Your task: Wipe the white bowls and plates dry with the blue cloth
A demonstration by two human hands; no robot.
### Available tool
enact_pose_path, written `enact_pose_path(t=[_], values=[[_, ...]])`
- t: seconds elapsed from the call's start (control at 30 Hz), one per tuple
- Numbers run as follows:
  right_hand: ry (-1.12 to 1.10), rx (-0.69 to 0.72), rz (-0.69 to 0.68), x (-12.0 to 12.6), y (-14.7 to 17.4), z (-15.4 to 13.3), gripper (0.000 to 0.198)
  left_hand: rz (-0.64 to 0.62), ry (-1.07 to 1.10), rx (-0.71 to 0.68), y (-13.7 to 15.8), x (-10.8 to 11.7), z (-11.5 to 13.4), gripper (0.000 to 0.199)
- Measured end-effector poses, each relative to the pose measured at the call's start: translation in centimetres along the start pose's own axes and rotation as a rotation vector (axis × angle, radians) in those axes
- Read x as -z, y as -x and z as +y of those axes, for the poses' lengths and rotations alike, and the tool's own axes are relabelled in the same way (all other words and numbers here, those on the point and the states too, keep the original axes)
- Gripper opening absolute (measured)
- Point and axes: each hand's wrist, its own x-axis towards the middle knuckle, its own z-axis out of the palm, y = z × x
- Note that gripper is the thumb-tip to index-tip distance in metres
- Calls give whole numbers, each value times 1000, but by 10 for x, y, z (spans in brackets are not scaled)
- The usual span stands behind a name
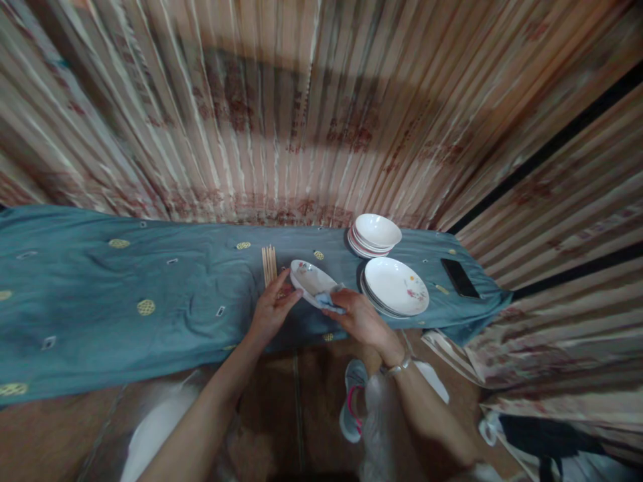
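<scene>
Tilted above the cloth-covered surface is a white plate (pixel 312 276) with a small floral print. My left hand (pixel 274 302) grips its left edge, thumb on the near rim. A pale blue cloth (pixel 329 300) is bunched in my right hand (pixel 359 313), pressed against the plate's right inner side. Just behind my left hand lies a row of wooden chopsticks (pixel 269 264). To the right of my right hand sits a stack of white floral plates (pixel 396 286), and behind it a stack of white bowls (pixel 378 231).
A teal patterned cloth (pixel 191 281) covers the long, narrow surface. Near its right end lies a black phone (pixel 460 278). Pleated curtains (pixel 281 120) hang along the back and right. A shoe (pixel 353 402) shows on the tiled floor below.
</scene>
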Motion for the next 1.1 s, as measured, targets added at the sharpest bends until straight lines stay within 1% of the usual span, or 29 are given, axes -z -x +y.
enact_pose_path(t=[0.07,0.1,0.13,0.17,0.23,0.3,0.33,0.4,0.47,0.6,0.67,0.73,0.83,0.9,0.93,1.0,1.07,1.1], values=[[-52,22,14,5,2,1,22,72,-174,-129,-2,5,3,55],[-70,31,9,6,2,2,21,83,-235,-192,-3,7,5,52],[-87,36,-2,8,2,2,20,66,-274,-250,-4,8,6,48],[-103,38,-18,10,2,2,18,18,-290,-298,-5,9,8,42],[-136,30,-39,13,1,2,13,-126,-271,-363,-5,8,9,28],[-177,13,-40,15,-1,4,9,-234,-231,-378,-4,5,10,19],[-198,1,-31,15,-2,6,9,-254,-216,-369,-4,3,10,17],[-238,-23,-8,15,-4,11,10,-250,-204,-338,-4,1,10,13],[-277,-48,34,14,-7,15,16,-237,-198,-310,-4,-1,9,10],[-439,-96,186,19,-13,19,49,-207,-140,-251,-5,-7,9,12],[-587,-99,273,24,-15,19,56,-161,-83,-192,-6,-11,11,14],[-748,-76,385,29,-17,21,52,-91,10,-103,-8,-14,15,18],[-965,-39,622,33,-19,23,39,45,241,46,-14,-16,22,27],[-1084,-71,758,35,-21,23,36,140,421,111,-20,-16,26,34],[-1120,-101,801,36,-23,22,33,176,506,134,-22,-15,27,37],[-1095,-132,845,38,-28,16,26,212,641,177,-26,-15,27,37],[-922,-87,836,37,-35,4,15,221,720,224,-28,-16,24,35],[-794,-39,811,35,-39,-4,14,223,740,245,-28,-16,22,33]])
